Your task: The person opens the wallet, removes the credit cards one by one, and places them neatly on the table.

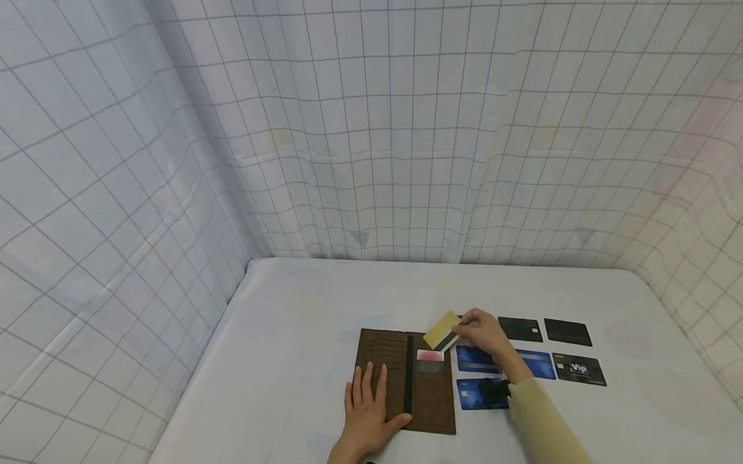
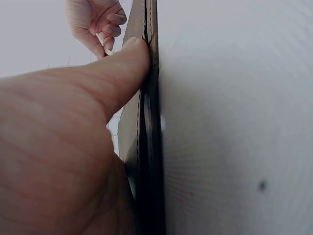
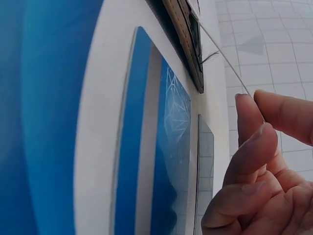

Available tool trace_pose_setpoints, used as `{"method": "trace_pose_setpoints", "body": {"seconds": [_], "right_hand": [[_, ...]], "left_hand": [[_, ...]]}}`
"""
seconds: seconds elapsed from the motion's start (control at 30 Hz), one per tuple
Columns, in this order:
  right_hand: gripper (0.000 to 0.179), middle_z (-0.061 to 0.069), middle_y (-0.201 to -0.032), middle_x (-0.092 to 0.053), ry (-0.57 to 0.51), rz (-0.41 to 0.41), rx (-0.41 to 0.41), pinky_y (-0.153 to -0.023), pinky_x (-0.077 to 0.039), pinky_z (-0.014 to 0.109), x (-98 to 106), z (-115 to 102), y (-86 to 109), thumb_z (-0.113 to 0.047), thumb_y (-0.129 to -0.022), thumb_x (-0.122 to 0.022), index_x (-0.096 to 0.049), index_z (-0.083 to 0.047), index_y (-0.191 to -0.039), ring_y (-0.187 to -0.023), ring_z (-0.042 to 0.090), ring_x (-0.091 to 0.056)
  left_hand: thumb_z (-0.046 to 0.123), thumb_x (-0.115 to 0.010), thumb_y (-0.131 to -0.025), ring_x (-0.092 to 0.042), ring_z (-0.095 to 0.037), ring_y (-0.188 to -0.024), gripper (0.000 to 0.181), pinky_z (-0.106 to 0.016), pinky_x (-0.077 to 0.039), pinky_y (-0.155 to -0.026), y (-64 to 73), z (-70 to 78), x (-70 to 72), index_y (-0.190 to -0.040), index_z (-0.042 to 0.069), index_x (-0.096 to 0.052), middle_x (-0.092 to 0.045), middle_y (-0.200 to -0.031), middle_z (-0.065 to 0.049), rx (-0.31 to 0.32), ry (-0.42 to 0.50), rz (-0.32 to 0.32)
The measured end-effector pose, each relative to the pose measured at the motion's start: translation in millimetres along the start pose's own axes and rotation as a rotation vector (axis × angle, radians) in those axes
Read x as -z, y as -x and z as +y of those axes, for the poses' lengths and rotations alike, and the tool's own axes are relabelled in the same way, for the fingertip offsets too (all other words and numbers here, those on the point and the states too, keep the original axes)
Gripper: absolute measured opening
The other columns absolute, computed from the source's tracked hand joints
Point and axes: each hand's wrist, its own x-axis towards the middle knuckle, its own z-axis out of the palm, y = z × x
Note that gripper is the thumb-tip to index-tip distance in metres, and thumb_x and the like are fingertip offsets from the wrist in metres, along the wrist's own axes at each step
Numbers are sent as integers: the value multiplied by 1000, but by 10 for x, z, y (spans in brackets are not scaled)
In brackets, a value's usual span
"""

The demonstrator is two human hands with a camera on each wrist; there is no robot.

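Note:
A brown bifold wallet (image 1: 433, 405) lies opened flat on the white table, with card slots on its left half and a dark strip along its fold. On its left half rests my left hand (image 1: 365, 416), fingers straight and spread, the thumb near the fold by the lower edge. My right hand (image 1: 483, 333) pinches a gold bank card (image 1: 440, 327) by its right end, thumb against fingertips, and holds it tilted over the wallet's upper right. In the right wrist view the pinched card (image 3: 227, 58) shows edge-on. A red-and-white card (image 1: 431, 355) sticks out of the right-hand pocket.
Right of the wallet lie blue cards (image 1: 474, 359), one partly under my right wrist. Farther right are two black cards (image 1: 567, 332) and a dark VIP card (image 1: 579, 370). Grid-patterned white curtains (image 1: 374, 157) stand behind and beside the table (image 1: 268, 365).

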Motion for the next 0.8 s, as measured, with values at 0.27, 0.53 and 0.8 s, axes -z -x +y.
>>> {"method": "trace_pose_setpoints", "body": {"seconds": [0.27,0.53,0.8], "right_hand": [[23,5,-71,-64,-4,24,22,-58,-43,30,20,-15,14,-17,-89,-67,-53,-1,-96,-61,18,-51],[25,6,-72,-65,-14,45,12,-54,-37,29,36,-56,39,-20,-89,-67,-51,-2,-97,-57,20,-49],[29,5,-73,-65,-31,73,16,-55,-38,29,112,-102,127,-25,-89,-68,-52,-4,-99,-60,22,-50]], "left_hand": [[55,-62,-84,3,-45,-138,96,-63,0,-104,-17,-21,-24,-149,0,-19,-6,-152,-27,-3,1,1],[56,-62,-84,4,-44,-139,96,-62,2,-104,-27,-41,-49,-150,1,-19,-5,-153,-25,5,2,3],[56,-62,-83,4,-44,-138,97,-62,1,-104,-17,-24,-34,-150,1,-19,-5,-153,-26,3,3,3]]}}
